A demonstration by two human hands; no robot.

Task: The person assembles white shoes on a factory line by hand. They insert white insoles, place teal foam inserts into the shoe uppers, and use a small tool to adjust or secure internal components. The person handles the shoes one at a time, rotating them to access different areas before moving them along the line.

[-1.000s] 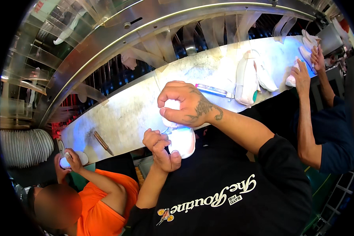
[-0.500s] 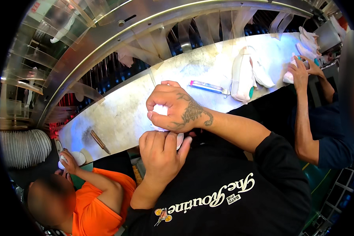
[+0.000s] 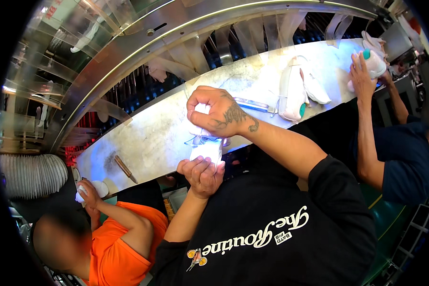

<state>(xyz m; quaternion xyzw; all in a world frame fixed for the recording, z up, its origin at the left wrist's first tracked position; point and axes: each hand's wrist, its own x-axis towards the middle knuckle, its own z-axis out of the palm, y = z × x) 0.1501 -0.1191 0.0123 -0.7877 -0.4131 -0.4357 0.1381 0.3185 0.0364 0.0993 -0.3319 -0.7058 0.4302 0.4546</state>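
One white piece [image 3: 207,150] held at the near edge of the worktable [image 3: 152,136]; right hand [image 3: 218,113] curled round its upper end, left hand [image 3: 203,175] with fingers bunched against its lower end. Blue tool [image 3: 252,105] lies to the right, wooden-handled tool [image 3: 124,168] left.

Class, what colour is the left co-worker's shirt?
The shirt is orange, seen best in the head view.

The beam [image 3: 138,40] across the upper frame is smooth, glossy metal; the strips [image 3: 248,40] below it, translucent plastic. The worktable [image 3: 148,128] is matt and smudged. The black shirt [image 3: 271,200] at lower centre is matt cloth. Glare hides the finish of the white piece [image 3: 207,151].
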